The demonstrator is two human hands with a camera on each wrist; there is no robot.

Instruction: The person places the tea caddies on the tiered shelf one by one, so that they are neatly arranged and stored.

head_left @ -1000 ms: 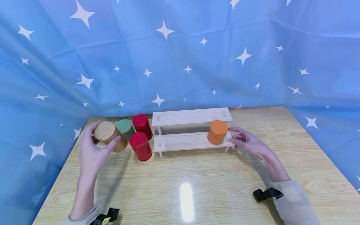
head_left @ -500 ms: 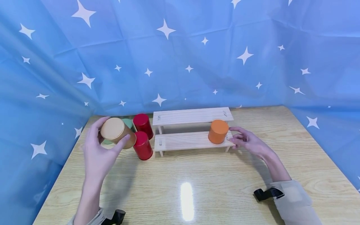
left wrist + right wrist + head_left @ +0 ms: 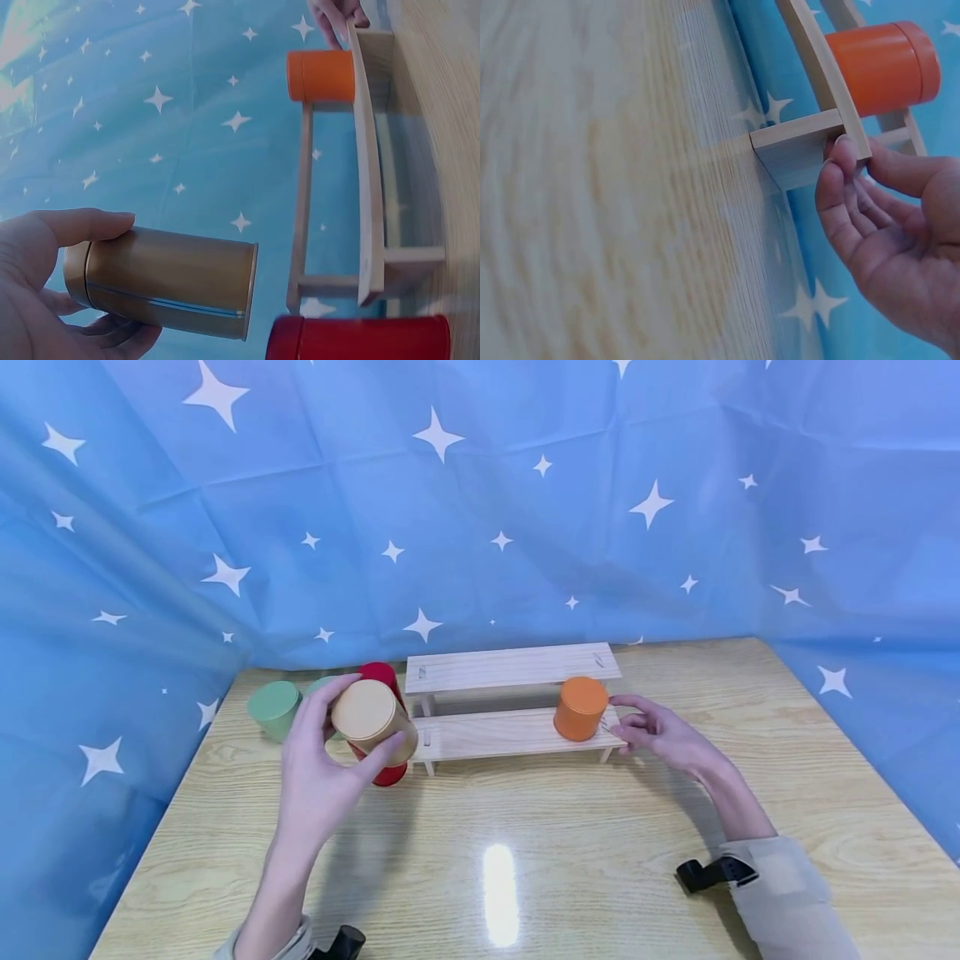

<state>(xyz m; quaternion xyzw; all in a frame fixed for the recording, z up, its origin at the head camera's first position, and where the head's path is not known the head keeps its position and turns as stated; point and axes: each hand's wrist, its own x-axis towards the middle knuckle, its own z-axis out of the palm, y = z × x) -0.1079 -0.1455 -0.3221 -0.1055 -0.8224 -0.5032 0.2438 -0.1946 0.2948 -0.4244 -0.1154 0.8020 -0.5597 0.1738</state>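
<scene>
My left hand (image 3: 322, 785) grips a gold canister (image 3: 367, 710) between thumb and fingers. It is held up off the table, left of the two-tier wooden shelf (image 3: 495, 735), and in the left wrist view the gold canister (image 3: 172, 277) points toward the shelf's end. An orange canister (image 3: 581, 710) stands on the lower tier near its right end. Beside it, my right hand (image 3: 652, 735) pinches that end of the shelf; the right wrist view has the fingertips curled at the board's edge (image 3: 847, 127). The orange canister (image 3: 885, 67) stands just above these fingers.
Two red canisters, a back one (image 3: 381, 673) and a front one (image 3: 390, 775), are partly hidden behind the gold canister. Green canisters (image 3: 273, 706) stand farther left, one mostly covered by my left hand. A star-printed blue cloth (image 3: 480, 527) hangs behind the wood-grain table (image 3: 600, 860).
My left hand has carried the gold canister rightward, from beside the green canisters to in front of the red ones near the shelf. The right hand and orange canister have stayed in place.
</scene>
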